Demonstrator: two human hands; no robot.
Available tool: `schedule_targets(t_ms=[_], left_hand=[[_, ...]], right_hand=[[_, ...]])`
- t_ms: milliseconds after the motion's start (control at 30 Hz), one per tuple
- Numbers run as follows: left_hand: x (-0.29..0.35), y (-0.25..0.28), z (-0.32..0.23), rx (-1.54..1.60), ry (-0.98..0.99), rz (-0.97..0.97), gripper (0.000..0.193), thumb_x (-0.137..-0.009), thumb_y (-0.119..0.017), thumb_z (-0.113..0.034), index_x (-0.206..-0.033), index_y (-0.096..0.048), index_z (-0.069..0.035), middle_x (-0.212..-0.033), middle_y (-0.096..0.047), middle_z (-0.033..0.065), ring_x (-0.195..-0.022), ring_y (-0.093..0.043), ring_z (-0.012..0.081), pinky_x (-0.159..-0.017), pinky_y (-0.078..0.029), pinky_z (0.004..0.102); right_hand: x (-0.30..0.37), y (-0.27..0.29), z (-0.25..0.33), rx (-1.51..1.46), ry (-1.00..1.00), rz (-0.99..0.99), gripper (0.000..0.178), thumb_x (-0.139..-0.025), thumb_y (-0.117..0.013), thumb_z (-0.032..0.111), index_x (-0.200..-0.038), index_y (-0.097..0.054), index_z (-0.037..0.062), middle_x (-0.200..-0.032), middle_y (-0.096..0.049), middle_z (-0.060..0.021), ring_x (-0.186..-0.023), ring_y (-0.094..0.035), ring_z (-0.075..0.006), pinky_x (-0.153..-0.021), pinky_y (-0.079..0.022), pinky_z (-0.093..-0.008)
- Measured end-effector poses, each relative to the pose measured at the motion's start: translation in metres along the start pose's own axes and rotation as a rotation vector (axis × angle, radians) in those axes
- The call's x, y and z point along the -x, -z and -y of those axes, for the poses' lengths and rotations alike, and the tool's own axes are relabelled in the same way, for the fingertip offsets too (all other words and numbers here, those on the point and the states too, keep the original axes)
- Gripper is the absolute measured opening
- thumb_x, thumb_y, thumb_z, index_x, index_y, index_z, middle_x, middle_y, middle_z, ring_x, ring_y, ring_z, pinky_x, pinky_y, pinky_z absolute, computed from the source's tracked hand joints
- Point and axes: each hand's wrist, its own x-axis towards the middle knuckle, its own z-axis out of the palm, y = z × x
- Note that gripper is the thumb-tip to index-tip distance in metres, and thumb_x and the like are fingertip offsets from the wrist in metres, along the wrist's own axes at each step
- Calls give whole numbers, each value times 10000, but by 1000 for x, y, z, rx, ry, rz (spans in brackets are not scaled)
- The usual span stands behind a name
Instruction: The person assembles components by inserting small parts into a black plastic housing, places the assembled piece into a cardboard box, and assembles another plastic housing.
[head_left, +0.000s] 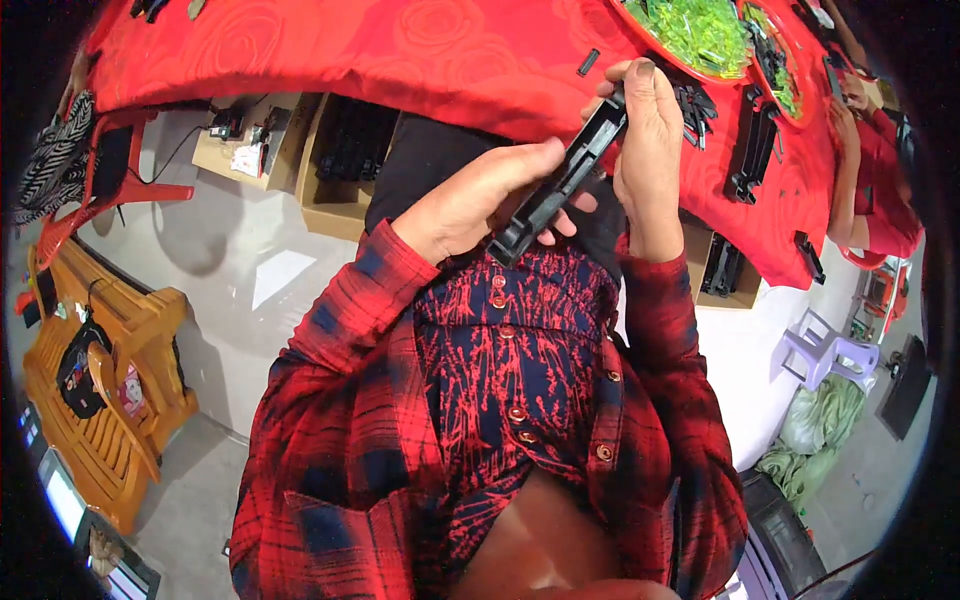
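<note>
Between my two hands, above my lap, I hold a long black plastic housing (562, 178) that lies at a slant, its hollow, ribbed side facing up. My left hand (490, 195) grips its lower part, thumb along the near edge and fingertips showing past the other side. My right hand (650, 140) is wrapped round the upper end, thumb at the top. Beyond my right hand, several small black strips (697, 112) lie on the red tablecloth (430, 45). A similar black housing (752, 150) rests to their right.
A red-rimmed tray of small green pieces (700, 35) stands at the back right, another tray (780, 70) beside it. Cardboard boxes of black parts (335, 165) sit under the table. Another person (880, 170) is at the right. A wooden bench (110, 385) and a purple stool (828, 348) flank me.
</note>
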Motion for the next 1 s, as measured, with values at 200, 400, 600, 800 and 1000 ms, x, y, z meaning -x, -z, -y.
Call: schedule_targets(t_ms=[200, 400, 600, 800, 1000], left_hand=[[-5, 10, 9, 239, 39, 40, 488, -1071, -349, -419, -1341, -521, -51, -1029, -704, 170, -762, -687, 192, -615, -550, 298], [-8, 20, 20, 492, 13, 90, 418, -1085, -346, -344, -1299, -540, -42, -1003, -695, 186, -736, -658, 206, -622, -549, 316], [-6, 20, 15, 391, -69, 3, 390, -1075, -396, -347, -1262, -577, -56, -1020, -693, 132, -794, -655, 189, -697, -550, 336], [-12, 16, 18, 313, -246, -173, 333, -1057, -463, -309, -1260, -597, -81, -1146, -668, 46, -1000, -644, 156, -893, -529, 327], [-9, 16, 17, 204, -284, -167, 346, -1057, -471, -280, -1292, -576, -49, -1207, -647, 42, -1098, -614, 149, -967, -491, 323]], right_hand=[[3, -5, 0, 43, -40, 27, 409, -1047, -472, 410, -1078, -606, 25, -859, -617, -52, -697, -616, -137, -640, -493, -263], [9, -10, 4, 238, 132, -48, 423, -1036, -496, 384, -1164, -573, -12, -1035, -612, -115, -922, -581, -169, -792, -476, -305], [27, 4, 29, 778, 556, 9, 339, -836, -692, 131, -1142, -607, 13, -1208, -537, -209, -1121, -509, -337, -971, -407, -434], [55, -10, 39, 1057, 499, 324, 555, -711, -752, 160, -1236, -585, 97, -1446, -379, -222, -1316, -350, -415, -1080, -265, -515], [55, -16, 29, 985, 386, 357, 570, -711, -748, 155, -1240, -546, 84, -1510, -335, -213, -1394, -275, -404, -1104, -229, -509]])
